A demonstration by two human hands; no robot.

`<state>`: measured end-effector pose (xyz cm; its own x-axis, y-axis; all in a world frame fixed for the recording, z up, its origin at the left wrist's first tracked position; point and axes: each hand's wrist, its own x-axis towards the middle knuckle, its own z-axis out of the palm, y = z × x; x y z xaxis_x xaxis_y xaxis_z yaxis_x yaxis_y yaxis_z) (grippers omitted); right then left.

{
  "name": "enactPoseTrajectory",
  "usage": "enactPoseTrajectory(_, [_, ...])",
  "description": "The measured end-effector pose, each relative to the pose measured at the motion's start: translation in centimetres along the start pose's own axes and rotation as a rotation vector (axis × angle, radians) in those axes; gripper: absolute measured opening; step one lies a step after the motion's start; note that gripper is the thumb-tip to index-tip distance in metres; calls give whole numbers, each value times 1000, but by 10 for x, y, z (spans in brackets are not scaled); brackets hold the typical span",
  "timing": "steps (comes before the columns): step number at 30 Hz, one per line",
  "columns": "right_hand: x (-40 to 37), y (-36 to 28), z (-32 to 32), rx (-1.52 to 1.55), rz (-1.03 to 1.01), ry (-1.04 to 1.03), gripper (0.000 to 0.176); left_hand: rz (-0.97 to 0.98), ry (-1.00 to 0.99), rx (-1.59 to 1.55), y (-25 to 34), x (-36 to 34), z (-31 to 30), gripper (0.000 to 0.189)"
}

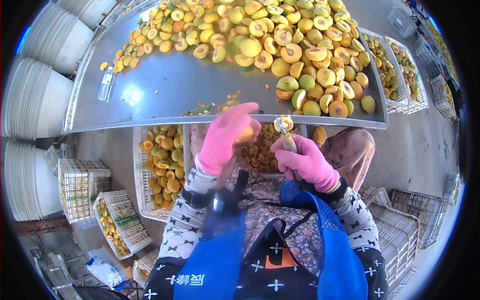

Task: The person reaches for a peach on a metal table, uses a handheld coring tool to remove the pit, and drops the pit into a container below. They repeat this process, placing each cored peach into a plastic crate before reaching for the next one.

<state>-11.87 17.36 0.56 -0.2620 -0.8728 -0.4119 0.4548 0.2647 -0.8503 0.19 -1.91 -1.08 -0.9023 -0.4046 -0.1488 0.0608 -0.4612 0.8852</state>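
Note:
My right hand point(306, 161), in a pink glove, is wrapped around the light handle of a pitting spoon point(289, 142). A scooped-out piece with pit and pale flesh point(284, 123) sits at its metal tip, by the table's front edge. My left hand point(227, 136), also pink-gloved and slightly blurred, curls around a yellow peach half point(245, 134), mostly hidden by the fingers. Just beyond the hands stands a metal table point(165, 100), heaped with cut peaches point(291, 52). Below the hands, a crate holds scooped-out pits and scraps point(262, 155).
A white crate of peach halves point(165, 160) stands left under the table edge. A water bottle point(105, 84) and small scraps point(229, 101) lie on the table. More filled crates point(120, 220) stand left and crates point(400, 90) right; stacked white tubs point(37, 97) line the far left.

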Motion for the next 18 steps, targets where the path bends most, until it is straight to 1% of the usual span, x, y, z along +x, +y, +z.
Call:
enactPoseTrajectory(2, [0,4,-1,-28,54,-33,23,-95,-74,194,8,-3,5,32])
enactPoseTrajectory(3, [2,9,2,-47,29,-29,21,-161,-38,263,7,-3,11,35])
enactPoseTrajectory(6, [9,17,4,-191,-73,66,18,-119,8,411,-2,-2,23,32])
enactPoseTrajectory(7, [9,20,4,-200,-62,75,19,-113,16,401,-7,-1,21,26])
enactPoseTrajectory(9, [8,24,4,-222,-36,89,20,-154,39,297,-14,-3,20,21])
enactPoseTrajectory(12, [12,31,-1,-537,-176,112,25,-197,49,221,-20,-7,13,16])
enactPoseTrajectory(13, [16,35,-6,-674,-241,180,26,-210,47,209,-21,-9,11,15])
enactPoseTrajectory(15, [22,43,-16,-945,-373,325,29,-217,-34,300,-17,-15,6,18])
enactPoseTrajectory(16, [21,46,-18,-971,-368,312,28,-217,-78,345,-13,-17,4,19])
enactPoseTrajectory(17, [20,47,-18,-999,-366,296,28,-287,14,473,-8,-17,3,21])
enactPoseTrajectory(18, [18,50,-17,-1027,-363,273,28,-224,67,485,-8,-18,3,21])
